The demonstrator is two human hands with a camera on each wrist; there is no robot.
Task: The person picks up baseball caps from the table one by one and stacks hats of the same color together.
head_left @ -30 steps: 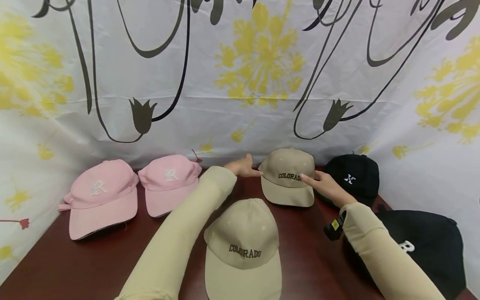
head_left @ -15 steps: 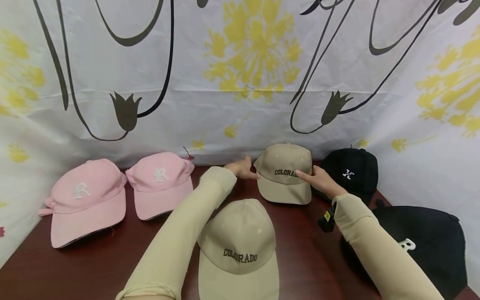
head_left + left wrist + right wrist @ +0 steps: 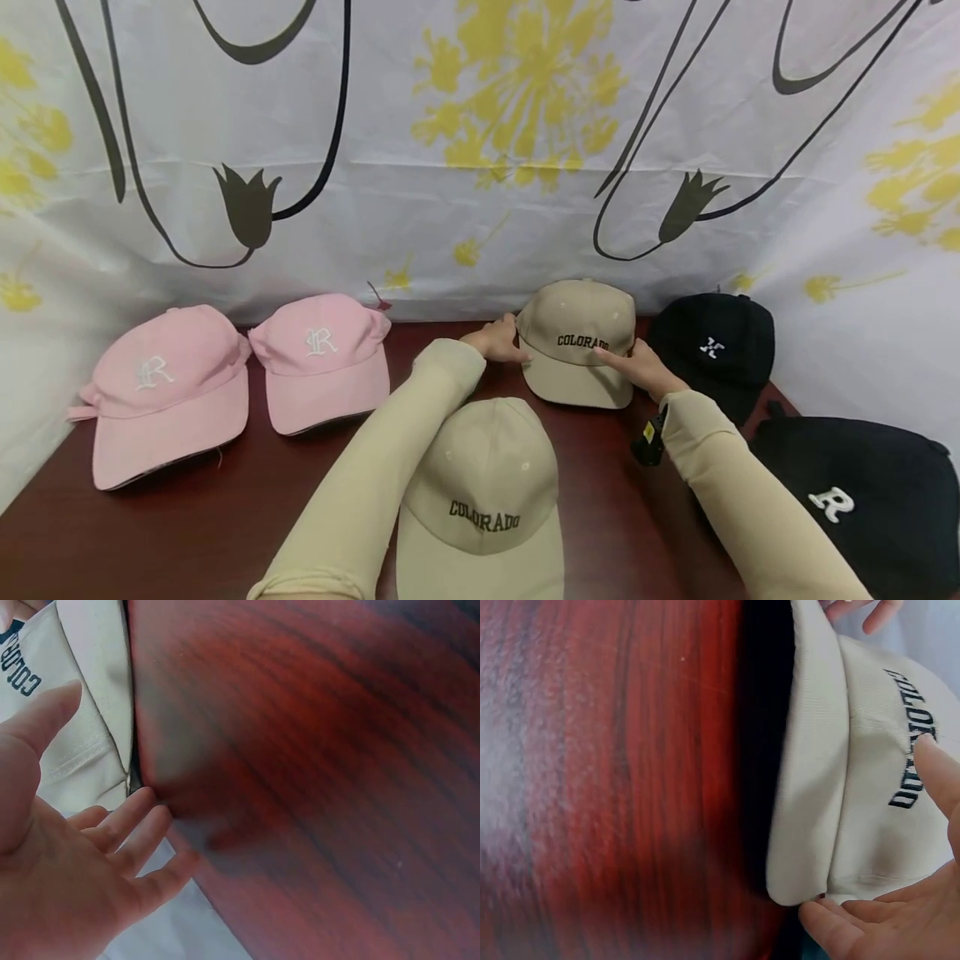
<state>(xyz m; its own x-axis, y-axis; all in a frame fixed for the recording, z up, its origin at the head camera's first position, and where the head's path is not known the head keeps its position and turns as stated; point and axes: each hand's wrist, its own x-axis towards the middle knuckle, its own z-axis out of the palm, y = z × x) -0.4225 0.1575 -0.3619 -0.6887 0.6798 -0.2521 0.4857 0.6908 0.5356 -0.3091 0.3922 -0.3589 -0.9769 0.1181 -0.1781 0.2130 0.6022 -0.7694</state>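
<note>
A small beige baseball cap point(image 3: 576, 329) lettered COLORADO sits at the back of the table, brim toward me. At its left side is my left hand point(image 3: 497, 338); in the left wrist view its thumb point(image 3: 52, 712) lies over the cap's front and its fingers are loosely extended beside the cap's edge. My right hand point(image 3: 641, 367) is at the cap's right side. Its thumb point(image 3: 937, 769) rests over the lettering, while its extended fingers touch the side near the brim's corner. Nearer to me lies a larger beige COLORADO baseball cap point(image 3: 480, 483), partly behind my left sleeve.
Two pink baseball caps, a larger one point(image 3: 168, 367) and a smaller one point(image 3: 322, 358), sit at the left. At the right are a small black baseball cap point(image 3: 712, 350) and a larger black baseball cap point(image 3: 862, 500). A patterned cloth point(image 3: 480, 250) hangs behind the dark red table point(image 3: 300, 492).
My left hand has moved right, up against the small beige cap. My right hand stays at its other side, the thumb slightly lower on the lettering. The head view has shifted a little.
</note>
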